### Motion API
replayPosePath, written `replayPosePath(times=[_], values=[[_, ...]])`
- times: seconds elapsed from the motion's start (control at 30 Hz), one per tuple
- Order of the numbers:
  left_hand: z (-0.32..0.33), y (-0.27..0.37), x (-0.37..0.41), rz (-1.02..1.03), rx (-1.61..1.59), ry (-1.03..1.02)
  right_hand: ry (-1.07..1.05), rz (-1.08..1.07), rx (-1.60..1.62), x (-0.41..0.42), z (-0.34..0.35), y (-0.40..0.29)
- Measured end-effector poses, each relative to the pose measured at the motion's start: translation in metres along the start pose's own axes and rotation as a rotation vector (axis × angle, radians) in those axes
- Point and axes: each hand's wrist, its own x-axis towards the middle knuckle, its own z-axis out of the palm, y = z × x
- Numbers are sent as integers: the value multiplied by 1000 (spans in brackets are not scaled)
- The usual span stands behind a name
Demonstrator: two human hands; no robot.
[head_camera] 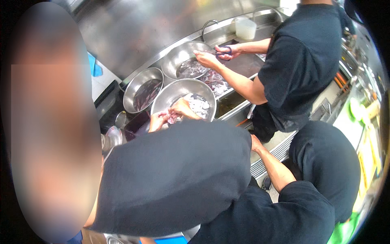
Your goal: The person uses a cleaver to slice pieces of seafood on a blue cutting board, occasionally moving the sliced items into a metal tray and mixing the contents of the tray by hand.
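Note:
Neither of my own hands can be made out in view. Ahead of me, a co-worker's hands (pixel 175 113) handle a small pinkish piece, apparently squid, over a wide steel bowl (pixel 161 97). White cut pieces (pixel 199 105) lie inside that bowl. Another person's hand grips dark-handled scissors (pixel 224 53), the other hand held in front of the blades, over a second steel bowl (pixel 170 62) with pale squid-like pieces in liquid. A smaller steel bowl (pixel 130 91) holds reddish squid-like pieces (pixel 147 97) in dark liquid.
Large black fabric (pixel 173 177) hides the lower middle; a blurred area covers the left. The scissors holder's black shirt (pixel 301 58) fills the upper right. Another person's bare arm (pixel 277 170) reaches in below. A translucent plastic container (pixel 245 28) stands at the steel sink (pixel 236 117).

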Motion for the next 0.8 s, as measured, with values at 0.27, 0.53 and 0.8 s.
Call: replayPosePath(times=[0.27,0.53,0.8], values=[[37,66,104,14,-480,12,-242,-10,-33,40,-18,11],[34,122,95,-61,-213,9,-332,-15,-36,32,-2,25],[-27,-42,-49,-140,72,256,-261,-24,-36,28,8,-10]])
